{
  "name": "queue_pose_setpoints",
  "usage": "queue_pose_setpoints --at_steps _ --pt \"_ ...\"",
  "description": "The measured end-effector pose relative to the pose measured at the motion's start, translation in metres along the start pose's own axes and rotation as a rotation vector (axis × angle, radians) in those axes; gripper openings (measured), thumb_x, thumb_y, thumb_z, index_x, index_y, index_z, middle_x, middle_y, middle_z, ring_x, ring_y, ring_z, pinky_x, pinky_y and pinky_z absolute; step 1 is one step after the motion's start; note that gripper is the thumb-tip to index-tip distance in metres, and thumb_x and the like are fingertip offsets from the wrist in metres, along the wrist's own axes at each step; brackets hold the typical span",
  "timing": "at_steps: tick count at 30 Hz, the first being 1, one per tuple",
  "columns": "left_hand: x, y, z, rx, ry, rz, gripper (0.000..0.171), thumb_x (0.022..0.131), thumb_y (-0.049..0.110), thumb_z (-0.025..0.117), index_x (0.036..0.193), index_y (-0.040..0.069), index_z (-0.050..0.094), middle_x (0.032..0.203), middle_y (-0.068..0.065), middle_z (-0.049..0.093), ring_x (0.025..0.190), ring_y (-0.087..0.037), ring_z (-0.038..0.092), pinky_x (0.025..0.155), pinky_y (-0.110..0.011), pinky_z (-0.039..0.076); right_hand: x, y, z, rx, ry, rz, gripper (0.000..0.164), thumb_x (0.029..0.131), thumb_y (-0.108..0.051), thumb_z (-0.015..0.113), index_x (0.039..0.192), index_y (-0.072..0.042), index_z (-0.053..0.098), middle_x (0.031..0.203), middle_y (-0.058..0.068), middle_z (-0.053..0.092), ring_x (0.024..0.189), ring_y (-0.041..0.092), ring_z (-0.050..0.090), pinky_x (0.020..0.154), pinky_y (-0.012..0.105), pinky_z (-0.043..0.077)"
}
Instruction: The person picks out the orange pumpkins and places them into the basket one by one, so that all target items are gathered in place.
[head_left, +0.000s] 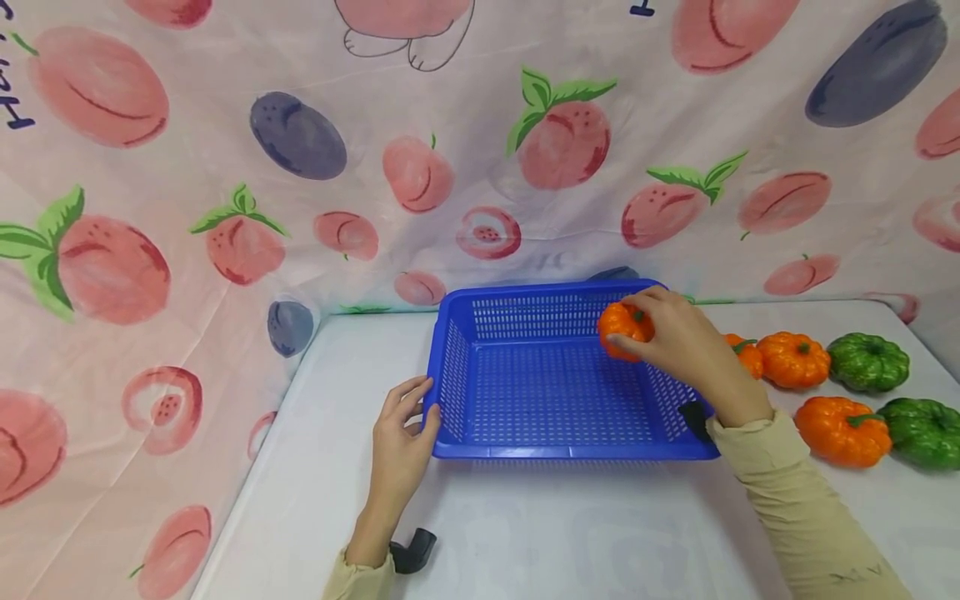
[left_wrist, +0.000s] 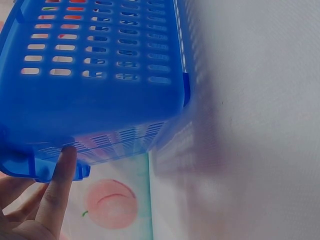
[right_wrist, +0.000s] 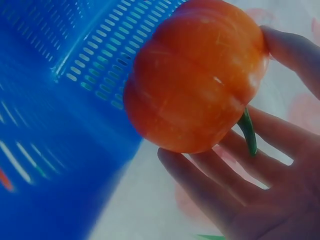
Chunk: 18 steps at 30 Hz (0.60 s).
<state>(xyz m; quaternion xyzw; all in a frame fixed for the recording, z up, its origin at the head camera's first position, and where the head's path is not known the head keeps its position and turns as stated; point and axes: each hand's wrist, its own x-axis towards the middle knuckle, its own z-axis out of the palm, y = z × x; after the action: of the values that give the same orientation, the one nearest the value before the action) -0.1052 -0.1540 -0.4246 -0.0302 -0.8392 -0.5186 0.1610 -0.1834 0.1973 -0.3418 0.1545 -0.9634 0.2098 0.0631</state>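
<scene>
Head view: green pumpkins [head_left: 868, 362] right of basket [head_left: 562, 452]

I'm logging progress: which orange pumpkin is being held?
The orange pumpkin in the right hand; the other orange pumpkins sit on the table, untouched.

Glossy pumpkin [right_wrist: 195, 75], smooth plastic basket [head_left: 562, 452]

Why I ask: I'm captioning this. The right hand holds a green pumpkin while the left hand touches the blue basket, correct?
One slip: the pumpkin in the right hand is orange, not green, as the head view shows. The left hand does touch the blue basket.
</scene>
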Motion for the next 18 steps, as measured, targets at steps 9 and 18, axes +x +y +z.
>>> queue_pose_setpoints --at_steps 9,18 --pt "0.001 0.0 0.0 0.007 0.004 0.003 0.037 0.093 0.002 0.065 0.13 0.0 0.063 0.137 -0.009 0.055 0.103 -0.022 0.065 0.079 -0.026 0.061 0.008 0.006 0.01 -0.007 -0.033 -0.02 0.057 0.089 -0.031 0.073 0.127 0.008 0.059 0.13 0.032 0.054 0.115 0.048 0.053 0.098 0.062 0.048" --pt "-0.001 0.0 0.0 0.014 0.005 -0.012 0.038 0.093 0.001 0.064 0.131 0.0 0.062 0.138 -0.009 0.055 0.103 -0.023 0.065 0.08 -0.026 0.061 0.015 0.009 0.015 -0.019 -0.076 -0.024 0.057 0.089 -0.033 0.074 0.126 0.009 0.06 0.127 0.031 0.056 0.112 0.044 0.056 0.098 0.059 0.05"
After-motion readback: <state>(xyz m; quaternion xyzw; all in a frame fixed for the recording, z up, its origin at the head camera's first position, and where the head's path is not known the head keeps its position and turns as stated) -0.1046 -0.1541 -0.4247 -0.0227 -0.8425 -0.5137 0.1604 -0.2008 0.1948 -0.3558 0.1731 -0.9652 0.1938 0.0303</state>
